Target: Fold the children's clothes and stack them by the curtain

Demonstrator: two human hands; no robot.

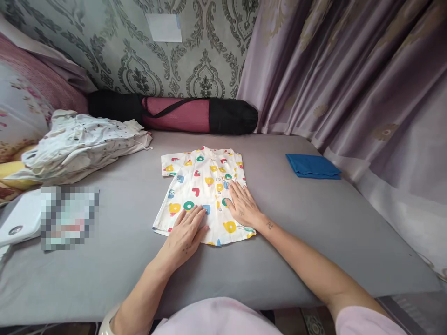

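Observation:
A small white short-sleeved shirt (195, 177) with colourful printed shapes lies flat on the grey covered surface, its collar pointing away from me. One sleeve sticks out on the left; no sleeve shows spread out on the right. My left hand (185, 230) rests palm down on the shirt's lower middle, near the hem. Palm down too, my right hand (242, 204) presses on the shirt's right side, fingers stretched towards the pocket. Neither hand grips anything.
Folded blue cloth (312, 166) lies to the right. Rumpled white clothing (84, 139) is heaped at the left, with a white device (24, 218) nearer me. A black and maroon rolled bag (174, 114) lies along the wall. Purple curtains (314, 70) hang at the right.

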